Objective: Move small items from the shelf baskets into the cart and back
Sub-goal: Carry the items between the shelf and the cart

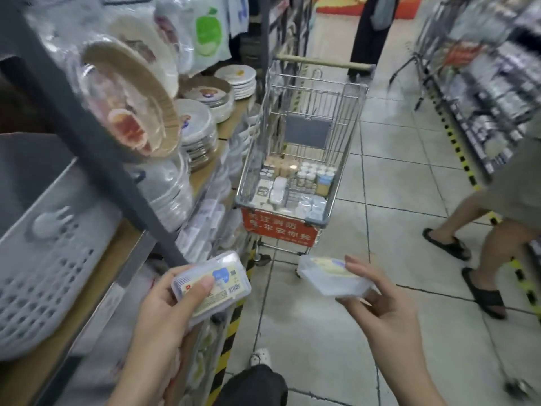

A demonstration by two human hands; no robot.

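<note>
Lower left of the frame, the left hand holds a clear labelled box in its grip; the right hand pinches another clear box at lower centre, the cart well apart above.

Shelf, floor and cart

The wooden shelf carries a grey basket and stacked plates; the cart stands on the tiled floor beside it.

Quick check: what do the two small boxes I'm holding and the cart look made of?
Box in the left hand: likely clear glossy plastic, contents and label show through. Box in the right hand: likely the same, translucent, though blurred. Cart: shiny metal wire grid; its handle looks tan, material unclear.
</note>
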